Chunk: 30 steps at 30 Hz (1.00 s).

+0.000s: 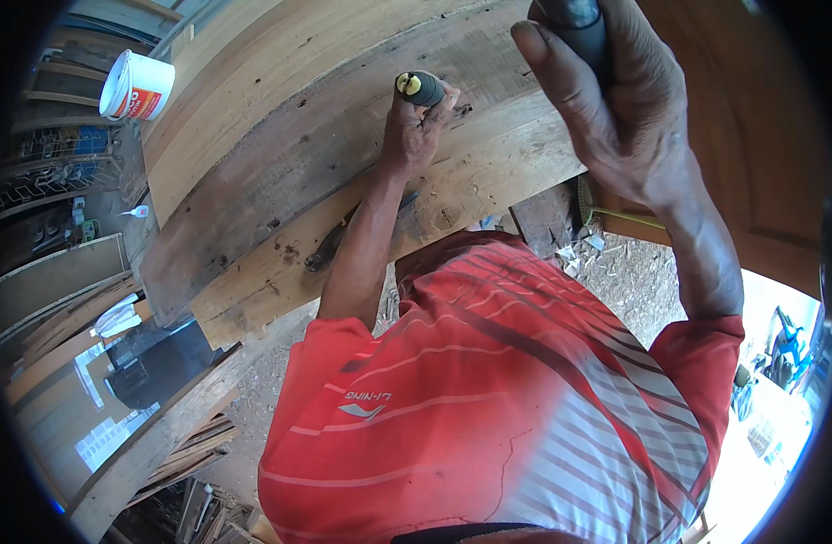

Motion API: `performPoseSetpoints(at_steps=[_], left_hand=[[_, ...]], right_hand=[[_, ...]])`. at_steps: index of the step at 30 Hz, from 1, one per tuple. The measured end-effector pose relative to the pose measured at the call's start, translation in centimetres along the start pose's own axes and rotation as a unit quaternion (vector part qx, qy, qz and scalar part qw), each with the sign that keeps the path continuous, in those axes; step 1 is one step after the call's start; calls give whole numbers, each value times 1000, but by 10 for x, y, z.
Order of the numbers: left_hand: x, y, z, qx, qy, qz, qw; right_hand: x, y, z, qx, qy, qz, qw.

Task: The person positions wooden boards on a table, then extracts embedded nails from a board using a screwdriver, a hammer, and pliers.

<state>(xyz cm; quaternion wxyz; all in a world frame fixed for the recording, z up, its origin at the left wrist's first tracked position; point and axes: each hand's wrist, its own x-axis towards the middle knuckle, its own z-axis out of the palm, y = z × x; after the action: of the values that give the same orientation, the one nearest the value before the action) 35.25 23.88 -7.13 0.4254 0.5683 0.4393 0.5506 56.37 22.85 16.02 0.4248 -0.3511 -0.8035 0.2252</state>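
My left hand [408, 140] is closed around a dark-wrapped tool handle [425, 89], upright over the wooden boards [280, 181]. The handle's yellow end faces up and looks split; the tool's lower part is hidden. Raised close to the camera at the upper right, my right hand [638, 113] has its fingers wrapped round a dark, round-ended cylindrical handle [574, 25]. The top edge of the picture cuts off part of it. Under my left forearm, a long dark object [327, 249] lies on the near board, too much covered to name.
A white bucket [153, 86] stands at the far left, with a small white bottle [137, 211] below it. A large brown wooden panel [760, 145] rises at the right. Debris [570, 258] litters the floor, and wood scraps [184, 462] lie at the lower left.
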Motion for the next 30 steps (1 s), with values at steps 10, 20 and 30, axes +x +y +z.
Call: performPoseSetpoints(at_steps=[10, 20, 30], left_hand=[[-20, 2, 14, 9, -13, -30, 999], [-19, -7, 5, 63, -29, 49, 996], [-19, -6, 8, -67, -18, 3, 998]], right_hand=[[-18, 30, 3, -154, -292, 27, 943], [-23, 42, -2, -212, -325, 64, 919], [-18, 15, 10, -85, -158, 10, 984]])
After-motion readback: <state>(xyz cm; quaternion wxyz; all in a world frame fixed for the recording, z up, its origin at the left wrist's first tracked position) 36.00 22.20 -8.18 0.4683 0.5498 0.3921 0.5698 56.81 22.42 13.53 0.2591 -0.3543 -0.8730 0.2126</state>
